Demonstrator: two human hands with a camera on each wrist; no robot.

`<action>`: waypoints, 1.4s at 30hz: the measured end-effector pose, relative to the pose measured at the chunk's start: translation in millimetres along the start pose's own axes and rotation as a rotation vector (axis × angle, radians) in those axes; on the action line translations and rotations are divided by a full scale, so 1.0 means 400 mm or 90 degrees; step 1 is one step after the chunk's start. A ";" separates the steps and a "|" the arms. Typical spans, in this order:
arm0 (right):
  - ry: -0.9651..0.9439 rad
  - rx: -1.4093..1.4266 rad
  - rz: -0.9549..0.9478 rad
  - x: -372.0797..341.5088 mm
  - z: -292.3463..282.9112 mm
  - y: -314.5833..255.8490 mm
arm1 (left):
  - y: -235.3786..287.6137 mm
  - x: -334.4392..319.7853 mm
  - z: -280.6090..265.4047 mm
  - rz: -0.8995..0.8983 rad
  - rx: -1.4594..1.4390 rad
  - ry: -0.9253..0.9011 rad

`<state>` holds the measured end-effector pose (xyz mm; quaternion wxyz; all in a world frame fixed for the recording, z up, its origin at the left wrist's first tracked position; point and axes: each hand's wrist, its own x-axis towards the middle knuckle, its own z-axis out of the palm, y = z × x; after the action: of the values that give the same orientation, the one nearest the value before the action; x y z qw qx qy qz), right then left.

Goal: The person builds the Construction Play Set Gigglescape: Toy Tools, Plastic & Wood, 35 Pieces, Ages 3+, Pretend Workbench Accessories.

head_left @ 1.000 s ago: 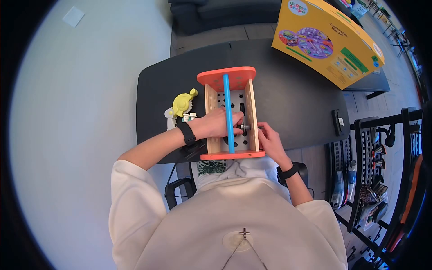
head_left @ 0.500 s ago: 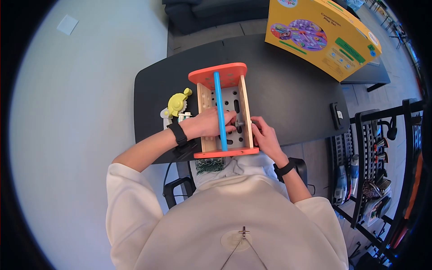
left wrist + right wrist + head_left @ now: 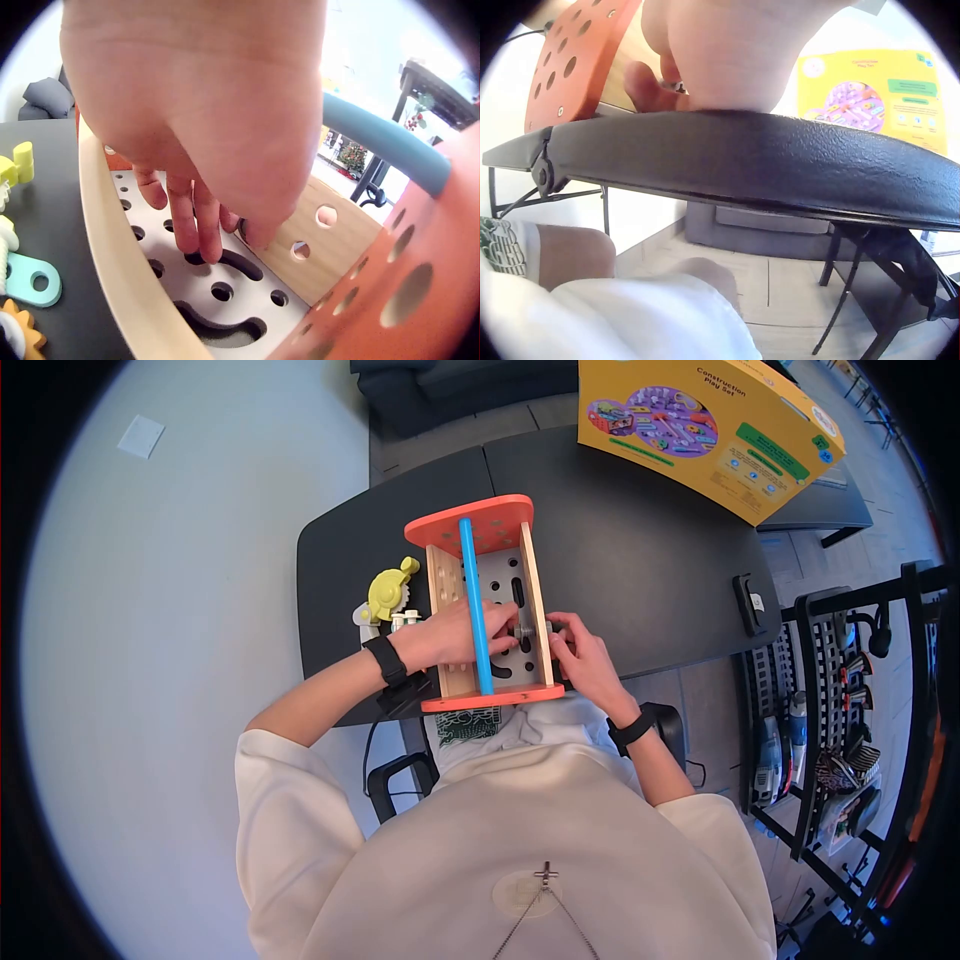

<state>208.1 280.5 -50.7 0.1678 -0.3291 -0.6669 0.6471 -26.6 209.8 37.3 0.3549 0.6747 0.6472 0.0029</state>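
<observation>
Orange gear (image 3: 30, 331) teeth show in the left wrist view, not the head view. The left hand (image 3: 452, 637) narrowly pinches a grey bolt (image 3: 523, 631) at its fingertips' three o'clock, inside the wooden box (image 3: 534, 585); the right hand (image 3: 592, 665) curls at the box's four o'clock, its hold unclear.

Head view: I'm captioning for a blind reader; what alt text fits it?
A person's left hand reaches inside an open toy toolbox with red ends, to a grey bolt; the right hand is just outside its wooden side. A yellow toy saw lies on the black table; a play-set carton stands beyond.
</observation>
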 end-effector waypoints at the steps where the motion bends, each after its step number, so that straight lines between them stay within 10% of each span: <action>1: 0.010 0.012 -0.016 -0.001 0.001 -0.002 | 0.007 -0.002 -0.004 0.013 0.006 0.025; 42: 0.022 -0.040 -0.003 0.002 0.009 0.002 | 0.000 -0.014 0.007 0.036 -0.039 0.071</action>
<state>205.4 278.3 -51.8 0.1703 -0.3443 -0.6847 0.6194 -26.0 203.4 37.7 0.3389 0.6801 0.6463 0.0702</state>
